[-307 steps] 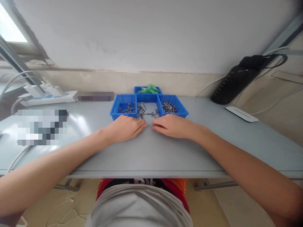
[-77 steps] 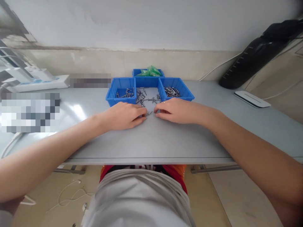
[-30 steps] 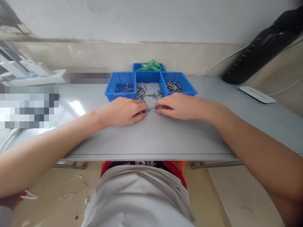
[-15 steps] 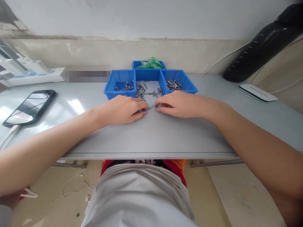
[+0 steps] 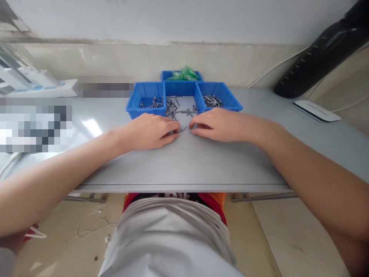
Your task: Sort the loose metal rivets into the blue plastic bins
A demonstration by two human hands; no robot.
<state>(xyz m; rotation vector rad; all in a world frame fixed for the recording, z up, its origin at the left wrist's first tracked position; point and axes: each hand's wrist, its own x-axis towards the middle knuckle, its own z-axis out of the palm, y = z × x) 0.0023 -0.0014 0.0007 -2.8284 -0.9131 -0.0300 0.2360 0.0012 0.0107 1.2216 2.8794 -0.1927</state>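
My left hand (image 5: 152,131) rests low over the table, its thumb and forefinger closed around one end of a small metal rivet (image 5: 183,128), whose thin shank points towards the right. Facing it, my right hand (image 5: 219,125) has curled fingers, with thumb and forefinger apart and nothing visible between them. Just beyond both hands, several loose rivets (image 5: 188,112) lie scattered on the table between two blue bins. The left blue bin (image 5: 145,112) holds some rivets; a larger heap (image 5: 212,101) is inside the right blue bin (image 5: 233,100).
Behind them, a third blue bin (image 5: 181,87) contains green plastic packets (image 5: 187,73). A black bottle (image 5: 305,63) and a flat white device (image 5: 316,110) occupy the right side. At far left are a white power strip (image 5: 67,88) and a pixelated area. The table edge (image 5: 184,187) runs near my body.
The camera view has shifted slightly. Both hands keep nearly the same pose, and the rivet stays at my left fingertips.
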